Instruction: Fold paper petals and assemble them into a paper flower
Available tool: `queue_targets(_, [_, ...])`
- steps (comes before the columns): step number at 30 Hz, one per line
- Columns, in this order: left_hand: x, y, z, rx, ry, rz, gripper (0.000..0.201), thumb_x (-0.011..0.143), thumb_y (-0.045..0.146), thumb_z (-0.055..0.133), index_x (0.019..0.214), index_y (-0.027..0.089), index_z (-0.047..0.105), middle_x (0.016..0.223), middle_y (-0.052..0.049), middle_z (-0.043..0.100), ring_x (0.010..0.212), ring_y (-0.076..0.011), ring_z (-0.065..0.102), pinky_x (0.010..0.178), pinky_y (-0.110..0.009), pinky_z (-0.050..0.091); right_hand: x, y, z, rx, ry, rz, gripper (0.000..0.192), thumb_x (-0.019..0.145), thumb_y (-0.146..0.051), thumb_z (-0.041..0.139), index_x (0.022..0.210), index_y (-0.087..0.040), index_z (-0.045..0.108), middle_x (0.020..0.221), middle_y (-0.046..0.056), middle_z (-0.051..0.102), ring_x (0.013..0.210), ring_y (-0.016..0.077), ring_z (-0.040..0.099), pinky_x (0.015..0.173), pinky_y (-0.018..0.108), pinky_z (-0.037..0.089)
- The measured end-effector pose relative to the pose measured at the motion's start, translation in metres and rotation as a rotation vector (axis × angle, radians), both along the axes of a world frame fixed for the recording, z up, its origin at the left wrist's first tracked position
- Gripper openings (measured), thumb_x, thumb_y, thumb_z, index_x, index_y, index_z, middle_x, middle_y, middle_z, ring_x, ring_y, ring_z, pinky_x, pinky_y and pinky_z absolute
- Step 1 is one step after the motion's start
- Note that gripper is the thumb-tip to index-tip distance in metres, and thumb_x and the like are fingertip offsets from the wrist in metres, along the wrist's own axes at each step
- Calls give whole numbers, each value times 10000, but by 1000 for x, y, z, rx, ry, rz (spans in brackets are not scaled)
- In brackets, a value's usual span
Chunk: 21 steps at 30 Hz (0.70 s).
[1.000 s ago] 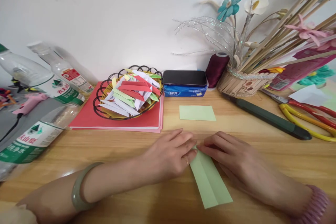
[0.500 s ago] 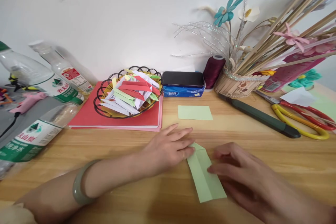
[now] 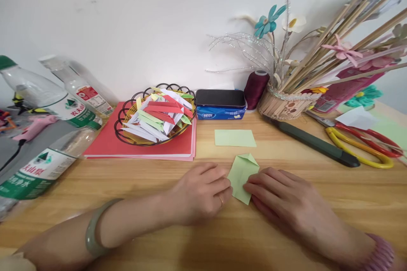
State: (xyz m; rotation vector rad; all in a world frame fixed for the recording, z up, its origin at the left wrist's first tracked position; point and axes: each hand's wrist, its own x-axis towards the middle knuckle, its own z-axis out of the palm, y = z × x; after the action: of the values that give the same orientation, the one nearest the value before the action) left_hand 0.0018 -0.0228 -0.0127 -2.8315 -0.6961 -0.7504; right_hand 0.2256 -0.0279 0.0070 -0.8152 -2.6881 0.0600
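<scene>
A pale green folded paper (image 3: pixel 241 172) lies on the wooden table (image 3: pixel 127 186) between my hands, short now, with a pointed far end. My left hand (image 3: pixel 200 192) rests flat beside its left edge, fingertips touching it. My right hand (image 3: pixel 280 199) presses on its near right corner with the fingertips. A second, flat green paper rectangle (image 3: pixel 235 138) lies just beyond, untouched.
A wire basket (image 3: pixel 155 114) of folded paper strips sits on a red paper stack (image 3: pixel 108 144). Plastic bottles (image 3: pixel 47 106) lie at left. A tissue pack (image 3: pixel 220 106), thread spool (image 3: pixel 255 84), flower pot (image 3: pixel 286 101), black knife (image 3: pixel 318 144) and yellow scissors (image 3: pixel 362 148) line the back and right.
The long green strip has been folded in half, its near end brought up, so it is now short. Both hands moved onto its lower edges. The camera tilted slightly.
</scene>
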Motion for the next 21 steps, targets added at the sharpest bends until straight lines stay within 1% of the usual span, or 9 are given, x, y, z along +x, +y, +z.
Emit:
queue_targets(3, [-1, 0, -1, 21, 0, 0, 191, 858, 138, 460, 728, 157, 598, 740, -26, 633, 812, -124, 554, 796, -291, 467, 1, 0, 3, -33, -3, 66, 193, 905, -170, 397, 953, -168, 583, 870, 53, 603, 779, 177, 512, 664, 328, 406])
queue_targets(6, [-1, -1, 1, 64, 7, -4, 181, 855, 139, 466, 737, 156, 602, 750, -31, 636, 831, -132, 553, 809, -301, 467, 0, 0, 4, -102, 13, 75, 194, 902, -160, 396, 919, -176, 589, 826, 41, 599, 747, 171, 507, 651, 327, 402])
queue_targets(10, [-1, -4, 3, 93, 36, -13, 180, 851, 132, 467, 731, 152, 600, 759, -38, 634, 837, -141, 548, 809, -315, 468, -4, 2, 3, -269, 74, 7, 169, 893, -169, 425, 849, -193, 587, 808, 30, 580, 754, 152, 521, 665, 297, 419])
queue_targets(14, [-2, -6, 4, 60, 29, -53, 197, 825, 107, 490, 650, 141, 573, 758, -34, 616, 826, -146, 538, 789, -310, 468, -7, 4, 1, -478, 119, -86, 167, 896, -185, 414, 811, -192, 557, 818, 30, 552, 754, 131, 536, 648, 258, 436])
queue_targets(17, [-1, -9, 5, 53, 78, -62, 201, 828, 104, 480, 651, 137, 569, 729, -41, 598, 781, -145, 527, 744, -306, 469, -9, 4, 3, -551, 134, -150, 144, 883, -195, 431, 800, -199, 548, 820, 25, 545, 755, 133, 539, 658, 265, 443])
queue_targets(21, [-1, -12, 8, 68, 134, -53, 192, 843, 103, 445, 711, 129, 582, 729, -61, 593, 763, -149, 521, 717, -314, 466, -12, 5, 5, -588, 122, -218, 176, 879, -215, 425, 746, -189, 537, 806, 36, 555, 738, 147, 534, 664, 296, 444])
